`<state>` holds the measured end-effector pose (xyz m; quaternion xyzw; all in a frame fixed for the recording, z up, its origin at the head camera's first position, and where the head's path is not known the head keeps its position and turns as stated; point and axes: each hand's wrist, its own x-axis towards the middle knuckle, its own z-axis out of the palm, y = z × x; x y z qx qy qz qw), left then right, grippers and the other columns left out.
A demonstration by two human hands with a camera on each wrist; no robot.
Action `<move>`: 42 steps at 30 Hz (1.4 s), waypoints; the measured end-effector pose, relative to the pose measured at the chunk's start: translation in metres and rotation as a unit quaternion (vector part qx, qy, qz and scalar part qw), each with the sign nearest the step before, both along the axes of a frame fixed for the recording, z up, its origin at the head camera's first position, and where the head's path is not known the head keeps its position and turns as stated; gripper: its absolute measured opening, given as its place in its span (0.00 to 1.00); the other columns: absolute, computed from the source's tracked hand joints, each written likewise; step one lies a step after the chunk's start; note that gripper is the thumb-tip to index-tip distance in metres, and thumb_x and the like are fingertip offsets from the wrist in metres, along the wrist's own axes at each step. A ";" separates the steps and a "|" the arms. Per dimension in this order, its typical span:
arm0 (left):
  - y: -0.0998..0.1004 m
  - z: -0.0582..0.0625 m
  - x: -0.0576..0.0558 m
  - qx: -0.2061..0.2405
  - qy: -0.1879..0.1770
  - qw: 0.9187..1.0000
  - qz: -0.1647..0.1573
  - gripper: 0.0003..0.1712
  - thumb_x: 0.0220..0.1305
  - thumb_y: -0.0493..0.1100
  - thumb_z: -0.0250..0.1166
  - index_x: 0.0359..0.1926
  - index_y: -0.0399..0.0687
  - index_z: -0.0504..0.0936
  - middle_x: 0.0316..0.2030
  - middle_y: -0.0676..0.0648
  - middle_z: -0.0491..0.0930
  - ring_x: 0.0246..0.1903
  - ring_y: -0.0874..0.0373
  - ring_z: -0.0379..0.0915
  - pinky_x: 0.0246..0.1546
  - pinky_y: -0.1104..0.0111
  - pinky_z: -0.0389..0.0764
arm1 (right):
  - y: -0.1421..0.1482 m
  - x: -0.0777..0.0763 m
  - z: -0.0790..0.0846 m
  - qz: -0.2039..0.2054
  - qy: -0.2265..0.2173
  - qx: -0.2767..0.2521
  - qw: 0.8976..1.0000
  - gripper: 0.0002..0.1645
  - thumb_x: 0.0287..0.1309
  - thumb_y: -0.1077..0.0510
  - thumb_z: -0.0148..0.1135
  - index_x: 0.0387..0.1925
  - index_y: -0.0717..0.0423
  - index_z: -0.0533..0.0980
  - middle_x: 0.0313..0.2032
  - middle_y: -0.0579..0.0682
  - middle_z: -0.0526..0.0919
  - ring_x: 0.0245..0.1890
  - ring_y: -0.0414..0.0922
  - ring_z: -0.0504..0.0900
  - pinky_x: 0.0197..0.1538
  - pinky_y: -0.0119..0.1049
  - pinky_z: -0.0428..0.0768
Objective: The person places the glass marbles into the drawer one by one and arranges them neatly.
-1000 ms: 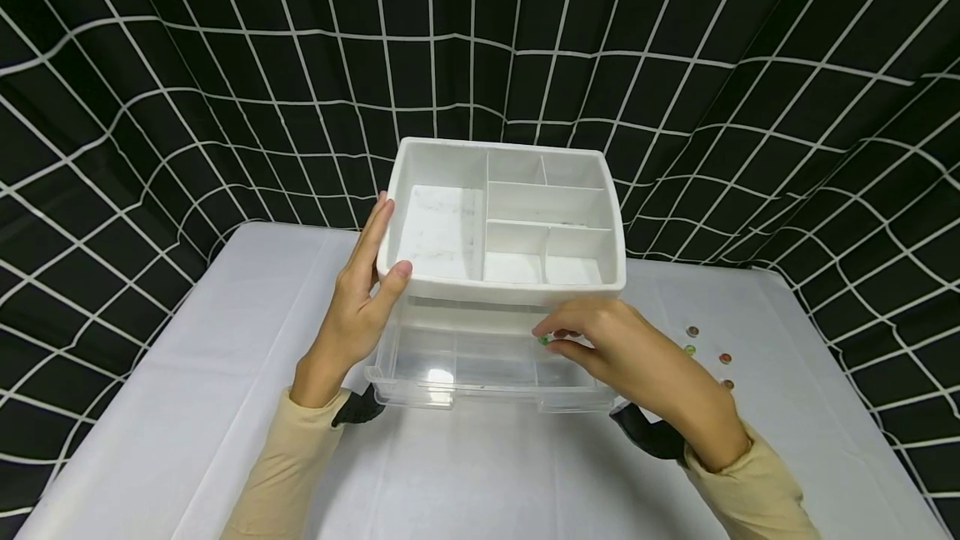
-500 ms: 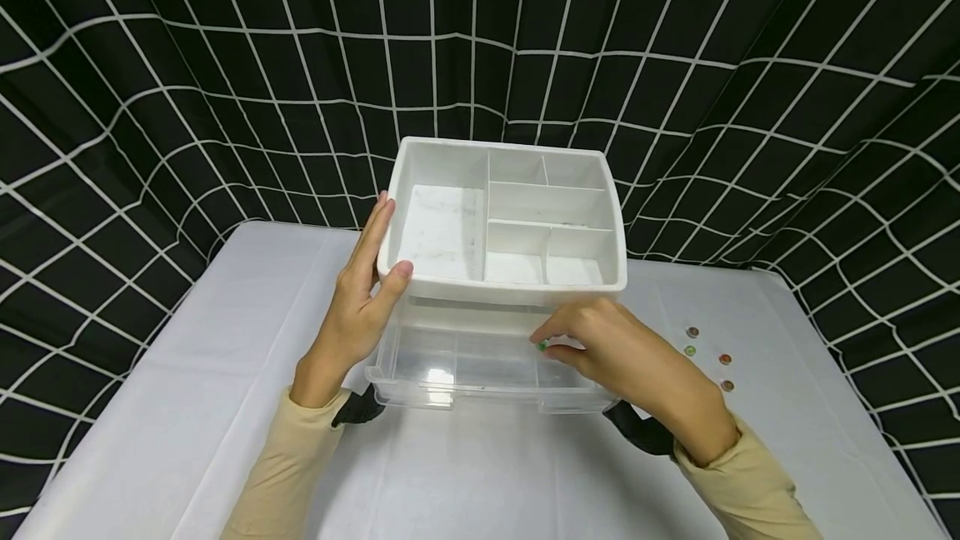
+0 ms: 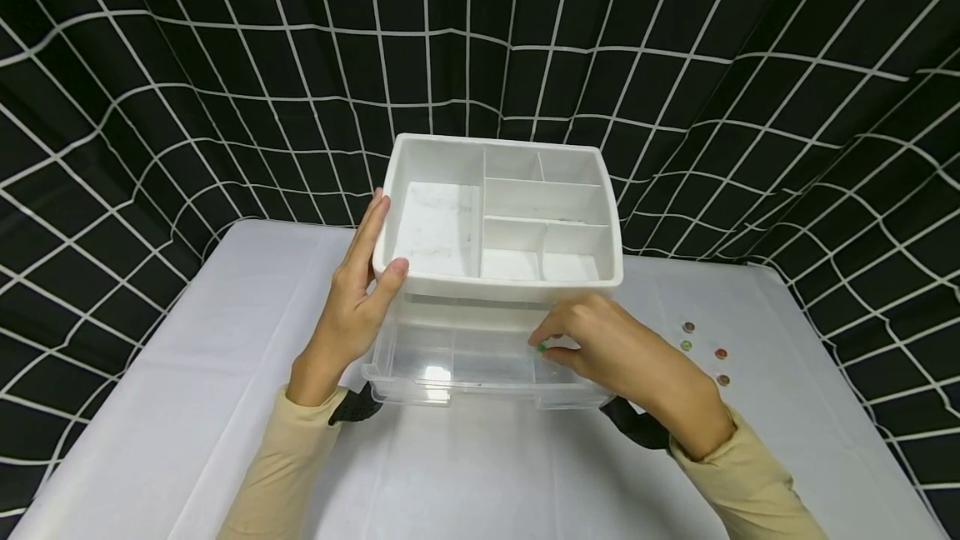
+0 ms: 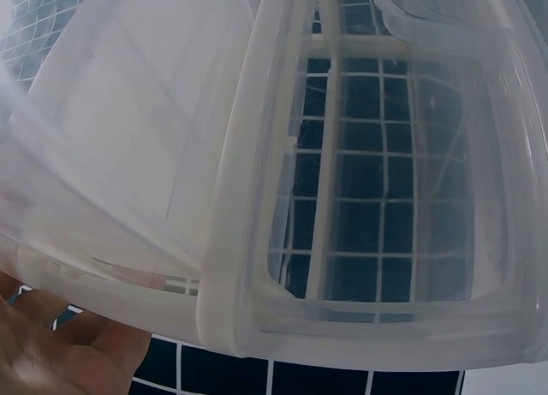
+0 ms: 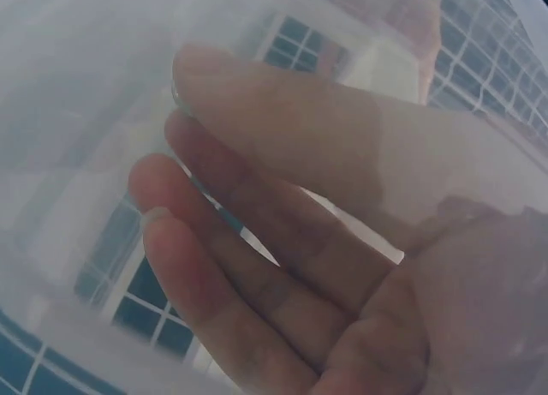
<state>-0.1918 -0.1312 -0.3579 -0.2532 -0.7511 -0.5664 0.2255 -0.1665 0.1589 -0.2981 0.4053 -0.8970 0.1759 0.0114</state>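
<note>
A white desktop organizer (image 3: 431, 282) with a divided open top stands mid-table, its clear drawer (image 3: 480, 390) pulled out at the front. Along the organizer's left wall lie the straight fingers of my left hand (image 3: 352, 298), the thumb on the front corner of the rim. Over the drawer's right part, my right hand (image 3: 600, 336) pinches a small green bead-like piece (image 3: 542, 347) between thumb and fingertips. The right wrist camera sees that hand (image 5: 300, 206) through clear plastic; the green piece cannot be made out there. The left wrist view looks through the drawer (image 4: 385, 314) from below.
Several small round pieces lie on the white-covered table right of the organizer, among them a red piece (image 3: 721, 353) and a light green piece (image 3: 686, 345). A black curtain (image 3: 480, 40) with a white grid surrounds the table's back and sides.
My right hand has shifted slightly left and down over the drawer, with the green piece still pinched. My left hand has kept its place on the organizer. The head view has shifted slightly.
</note>
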 end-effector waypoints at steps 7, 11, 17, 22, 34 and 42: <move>0.000 0.000 0.001 -0.001 -0.005 1.000 0.001 0.40 0.69 0.30 0.52 0.78 0.46 0.50 0.79 0.50 0.43 0.78 0.56 0.41 0.71 0.78 0.58 | 0.003 -0.002 -0.001 0.010 -0.008 0.000 1.000 0.13 0.45 0.68 0.76 0.35 0.54 0.88 0.34 0.44 0.88 0.36 0.39 0.86 0.39 0.30 0.84; 0.000 -0.001 0.000 -0.003 -0.005 1.000 0.001 0.40 0.69 0.30 0.52 0.78 0.46 0.50 0.79 0.50 0.43 0.79 0.56 0.40 0.72 0.77 0.57 | 0.005 -0.002 -0.001 0.013 -0.015 -0.008 1.000 0.13 0.46 0.68 0.75 0.36 0.53 0.87 0.34 0.43 0.88 0.36 0.38 0.84 0.38 0.31 0.83; 0.000 0.000 0.000 -0.002 -0.007 1.000 -0.002 0.40 0.69 0.30 0.52 0.78 0.46 0.50 0.79 0.51 0.43 0.79 0.56 0.40 0.71 0.78 0.58 | 0.011 0.002 0.002 0.010 -0.017 -0.038 0.999 0.12 0.50 0.67 0.73 0.37 0.51 0.87 0.35 0.41 0.87 0.36 0.37 0.83 0.38 0.32 0.83; 0.000 0.000 0.000 0.002 -0.005 1.000 -0.003 0.40 0.69 0.30 0.52 0.78 0.46 0.50 0.79 0.51 0.43 0.78 0.56 0.41 0.71 0.78 0.59 | 0.019 0.007 0.006 -0.022 -0.006 -0.057 0.998 0.13 0.51 0.66 0.73 0.40 0.50 0.87 0.38 0.39 0.88 0.40 0.37 0.85 0.41 0.32 0.84; 0.000 0.000 0.000 0.005 -0.006 1.000 -0.003 0.39 0.70 0.30 0.51 0.78 0.46 0.50 0.79 0.51 0.43 0.78 0.56 0.41 0.71 0.78 0.59 | 0.043 0.014 0.011 -0.057 0.077 -0.100 0.990 0.20 0.46 0.69 0.75 0.42 0.49 0.86 0.41 0.39 0.88 0.42 0.39 0.85 0.35 0.30 0.82; 0.000 0.000 0.000 0.004 -0.007 1.000 -0.002 0.40 0.70 0.30 0.51 0.78 0.46 0.50 0.79 0.52 0.43 0.78 0.56 0.42 0.70 0.78 0.61 | 0.058 0.014 0.009 -0.066 0.118 -0.135 0.982 0.24 0.40 0.71 0.77 0.41 0.49 0.86 0.39 0.41 0.88 0.38 0.31 0.81 0.32 0.17 0.75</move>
